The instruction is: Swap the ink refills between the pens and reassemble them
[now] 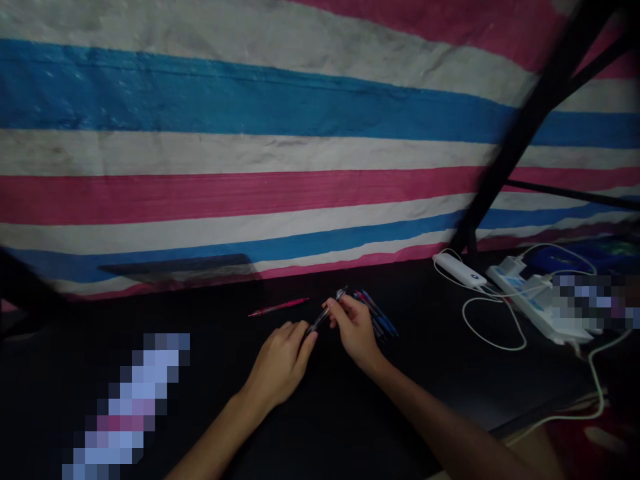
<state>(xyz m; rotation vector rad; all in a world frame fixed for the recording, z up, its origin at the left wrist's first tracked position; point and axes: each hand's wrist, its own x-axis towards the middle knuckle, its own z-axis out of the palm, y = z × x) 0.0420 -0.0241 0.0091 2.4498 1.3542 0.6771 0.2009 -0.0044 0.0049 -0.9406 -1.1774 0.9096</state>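
Both my hands hold one dark pen over a black table. My left hand is closed on the pen's lower end, with the fingers curled. My right hand pinches the upper end, which points up and to the right. Just behind my right hand lies a bunch of several blue and dark pens. A single red pen lies flat on the table to the left of the hands, apart from them.
A white power bank with a white cable and a white power strip lie at the right. A blue, white and pink striped sheet hangs behind the table. A black frame bar slants at the right.
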